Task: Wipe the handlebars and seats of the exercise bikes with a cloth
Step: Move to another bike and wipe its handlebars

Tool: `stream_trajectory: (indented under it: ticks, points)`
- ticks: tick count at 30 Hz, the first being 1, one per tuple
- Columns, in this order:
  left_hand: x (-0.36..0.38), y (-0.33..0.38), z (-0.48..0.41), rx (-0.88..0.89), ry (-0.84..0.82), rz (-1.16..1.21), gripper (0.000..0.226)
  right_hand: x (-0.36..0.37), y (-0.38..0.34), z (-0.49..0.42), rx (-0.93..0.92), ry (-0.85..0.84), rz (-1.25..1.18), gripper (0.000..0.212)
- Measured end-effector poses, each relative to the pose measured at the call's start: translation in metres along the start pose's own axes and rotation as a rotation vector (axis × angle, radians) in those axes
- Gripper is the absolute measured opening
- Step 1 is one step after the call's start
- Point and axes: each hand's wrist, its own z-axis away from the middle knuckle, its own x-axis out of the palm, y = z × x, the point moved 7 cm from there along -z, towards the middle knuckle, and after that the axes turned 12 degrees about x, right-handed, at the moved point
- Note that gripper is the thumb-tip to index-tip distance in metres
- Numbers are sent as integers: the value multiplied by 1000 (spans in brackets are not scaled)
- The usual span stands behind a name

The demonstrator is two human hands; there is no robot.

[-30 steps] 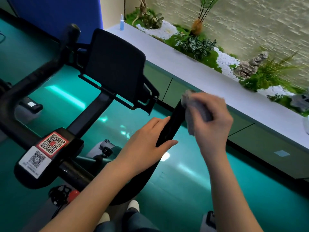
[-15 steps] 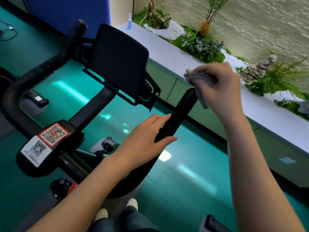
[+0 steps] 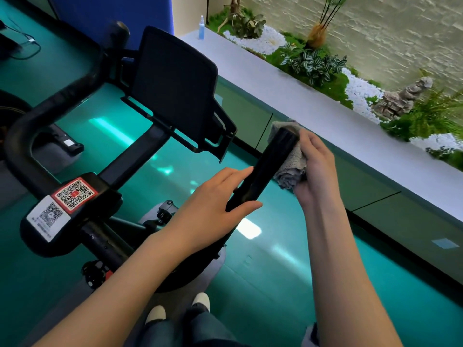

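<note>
Left hand [image 3: 213, 204] flat, right hand [image 3: 317, 169] gripping cloth [image 3: 290, 170].

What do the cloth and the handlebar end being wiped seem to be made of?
The cloth: grey, fuzzy pile bunched in soft folds, likely microfibre or terry. The handlebar: black, smooth with a dull sheen, probably rubber or plastic sleeve; which one cannot be told.
</note>
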Motion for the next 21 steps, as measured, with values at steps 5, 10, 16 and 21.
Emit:
stream_trajectory:
  ticks: [5,10,16,21]
  points:
    - [0,2,1,-1,19,-17,63,-8,29,22,5,20,-38,11]
    - [1,3,1,-19,15,0,63,-24,12,36,-198,123,43,10]
    - [1,5,7,-32,39,-8,61,-15,32,60,-394,250,373,5]
    - [0,5,18,-61,47,-11,56,-23,25,72,-476,253,416,10]
